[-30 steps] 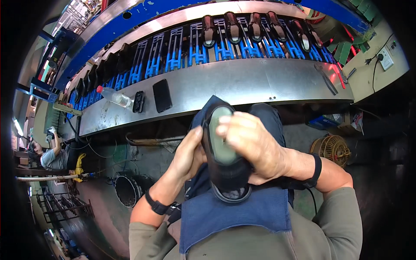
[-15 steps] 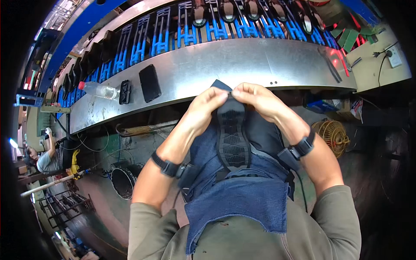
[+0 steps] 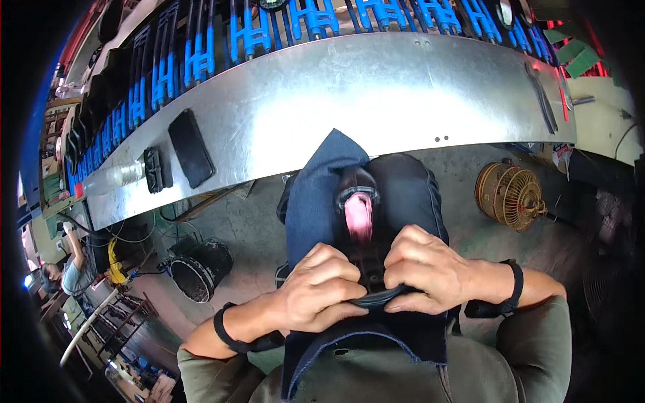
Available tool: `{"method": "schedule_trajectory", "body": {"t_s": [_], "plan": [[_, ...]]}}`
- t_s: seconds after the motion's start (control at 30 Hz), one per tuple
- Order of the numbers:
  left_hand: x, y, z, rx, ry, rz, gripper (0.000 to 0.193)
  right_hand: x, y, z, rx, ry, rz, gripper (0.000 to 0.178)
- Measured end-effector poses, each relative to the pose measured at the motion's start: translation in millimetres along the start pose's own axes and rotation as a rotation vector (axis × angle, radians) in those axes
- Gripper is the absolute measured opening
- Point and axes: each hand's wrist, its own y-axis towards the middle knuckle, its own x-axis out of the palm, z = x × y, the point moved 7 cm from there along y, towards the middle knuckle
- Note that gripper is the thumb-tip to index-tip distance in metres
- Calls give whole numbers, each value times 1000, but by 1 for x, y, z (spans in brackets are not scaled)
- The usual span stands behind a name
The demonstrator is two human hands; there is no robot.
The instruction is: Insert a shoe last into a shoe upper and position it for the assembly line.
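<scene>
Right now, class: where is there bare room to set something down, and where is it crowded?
Free: the middle of the metal bench, between the dark phone, the blue supports behind and the dark tool at right. Crowded: the left end, with bottle and black case, and the lap, where fingers hold a black shoe.

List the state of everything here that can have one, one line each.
Shoe: opening up, held at near end
Left hand: closed on shoe's edge
Right hand: closed on shoe's edge
Phone: flat, screen dark
Bottle: on its side, capped
Bucket: uncovered
</scene>
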Motion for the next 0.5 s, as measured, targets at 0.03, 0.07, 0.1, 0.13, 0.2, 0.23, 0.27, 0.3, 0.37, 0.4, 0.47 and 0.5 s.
{"method": "schedule_trajectory", "body": {"t_s": [0.03, 0.07, 0.1, 0.13, 0.2, 0.23, 0.27, 0.3, 0.37, 0.4, 0.47, 0.5], "plan": [[-9, 4, -10, -72, -122, 78, 35, -9, 8, 11, 103, 133, 41, 41], [-17, 7, -20, -145, -243, 157, 38, -14, 14, 24, 206, 265, 81, 44], [-23, 14, -31, -203, -292, 187, 36, -17, 13, 36, 308, 275, 147, 44], [-27, 20, -45, -299, -309, 227, 34, -16, 11, 49, 462, 311, 209, 41], [-24, 21, -73, -460, -375, 284, 31, -18, 17, 72, 569, 247, 256, 39], [-23, 20, -81, -560, -455, 283, 28, -19, 19, 78, 560, 220, 279, 39], [-24, 22, -86, -568, -464, 279, 28, -19, 20, 84, 572, 226, 278, 39], [-25, 22, -90, -601, -479, 271, 27, -19, 21, 87, 577, 207, 269, 39], [-24, 22, -98, -642, -500, 260, 26, -17, 22, 95, 591, 195, 259, 39], [-24, 22, -103, -676, -545, 274, 27, -16, 23, 100, 604, 191, 249, 40], [-25, 24, -109, -713, -590, 290, 27, -17, 24, 105, 617, 189, 238, 40], [-29, 31, -106, -629, -415, 211, 28, -17, 22, 106, 636, 192, 223, 42]]}}
